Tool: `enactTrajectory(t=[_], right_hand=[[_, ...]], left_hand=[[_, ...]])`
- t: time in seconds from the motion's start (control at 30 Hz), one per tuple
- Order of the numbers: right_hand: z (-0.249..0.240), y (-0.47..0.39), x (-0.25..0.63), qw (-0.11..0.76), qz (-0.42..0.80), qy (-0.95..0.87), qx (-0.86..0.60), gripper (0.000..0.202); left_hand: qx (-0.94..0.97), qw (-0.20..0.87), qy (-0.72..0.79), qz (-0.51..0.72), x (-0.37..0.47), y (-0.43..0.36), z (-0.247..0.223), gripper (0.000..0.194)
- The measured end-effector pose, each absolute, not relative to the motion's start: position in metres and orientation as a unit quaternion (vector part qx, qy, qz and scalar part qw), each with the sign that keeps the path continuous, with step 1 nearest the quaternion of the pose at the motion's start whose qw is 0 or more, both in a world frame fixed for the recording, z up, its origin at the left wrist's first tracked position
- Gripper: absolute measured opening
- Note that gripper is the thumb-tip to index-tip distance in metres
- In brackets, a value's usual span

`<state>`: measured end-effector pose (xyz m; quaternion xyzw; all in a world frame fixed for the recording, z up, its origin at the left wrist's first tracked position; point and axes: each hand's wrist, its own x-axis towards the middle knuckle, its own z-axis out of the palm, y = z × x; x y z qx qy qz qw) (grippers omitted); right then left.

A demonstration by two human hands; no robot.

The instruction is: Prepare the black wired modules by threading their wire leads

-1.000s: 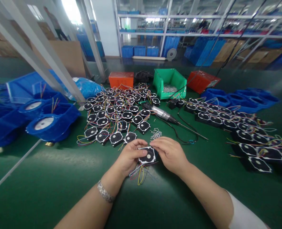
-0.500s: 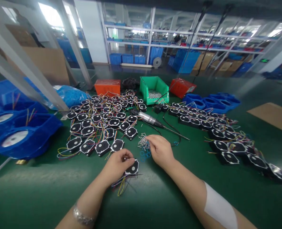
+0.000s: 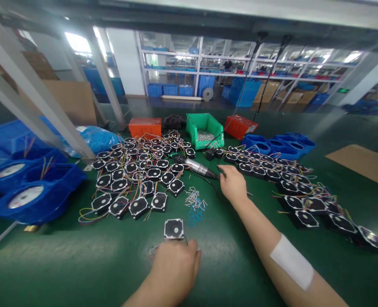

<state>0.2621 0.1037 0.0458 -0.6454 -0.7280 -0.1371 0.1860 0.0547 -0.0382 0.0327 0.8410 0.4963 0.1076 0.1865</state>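
Note:
My left hand (image 3: 176,264) is at the near edge of a single black-and-white motor unit (image 3: 174,229), its fingers curled down over the wires; what they grip is hidden. My right hand (image 3: 233,183) rests over the shaft end of a silver electric screwdriver (image 3: 197,166), fingers bent around it near its black nose. Between the hands lie a pile of loose screws (image 3: 193,198) and several small blue rings (image 3: 195,215) on the green table (image 3: 80,264).
Many motor units with coloured wires (image 3: 120,184) fill the left middle; more rows (image 3: 272,174) run right. Behind stand a green bin of screws (image 3: 204,128), two orange boxes (image 3: 145,127) and blue housings (image 3: 278,145). Larger blue housings (image 3: 38,196) sit left.
My right hand has moved from beside the screws forward and right to the screwdriver. My left hand has come nearer and turned over the wires; the single motor unit now lies uncovered and turned.

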Motion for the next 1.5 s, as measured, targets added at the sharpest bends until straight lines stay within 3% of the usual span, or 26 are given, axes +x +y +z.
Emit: enactTrajectory(t=[0.13,0.4,0.73,0.83,0.93,1.03,1.1,1.17,1.3,1.37,1.43,1.5], right_hand=[[0.057,0.145,0.249,0.054,-0.129,-0.704,-0.696,0.044],[0.050,0.215,0.234,-0.025,-0.052,-0.649,-0.759,0.049],[0.049,0.210,0.244,0.090,-0.029,-0.616,-0.782,0.026],[0.065,0.186,0.240,0.151,-0.051,-0.617,-0.770,0.024],[0.077,0.143,0.226,0.287,-0.007,-0.677,-0.677,0.020],[0.078,0.085,0.207,0.403,0.184,-0.723,-0.530,0.018],[0.075,0.049,0.196,0.387,0.283,-0.731,-0.485,0.017],[0.072,0.022,0.188,0.347,0.318,-0.753,-0.460,0.019],[0.067,0.008,0.190,0.263,0.323,-0.807,-0.418,0.042],[0.063,0.015,0.197,0.277,0.315,-0.790,-0.446,0.047],[0.057,0.023,0.203,0.289,0.262,-0.763,-0.515,0.037],[0.052,0.029,0.208,0.218,0.179,-0.771,-0.572,0.015]], left_hand=[[0.827,0.192,0.528,0.040,0.058,-0.034,0.034,0.018],[0.793,0.190,0.566,0.123,0.040,-0.008,0.019,0.037],[0.765,0.224,0.546,0.258,0.037,0.012,-0.008,0.054],[0.740,0.241,0.543,0.315,0.036,0.014,-0.012,0.049],[0.652,0.334,0.547,0.404,0.036,0.015,-0.010,0.029],[0.471,0.565,0.465,0.491,0.038,0.012,-0.002,0.029],[0.348,0.711,0.332,0.513,0.039,0.007,0.004,0.040],[0.268,0.790,0.219,0.506,0.040,0.002,0.009,0.043],[0.206,0.817,0.223,0.490,0.042,0.000,0.009,0.028],[0.193,0.806,0.270,0.489,0.042,0.002,0.006,0.026],[0.182,0.795,0.302,0.494,0.041,0.005,0.004,0.027],[0.174,0.790,0.314,0.497,0.040,0.007,0.003,0.028]])
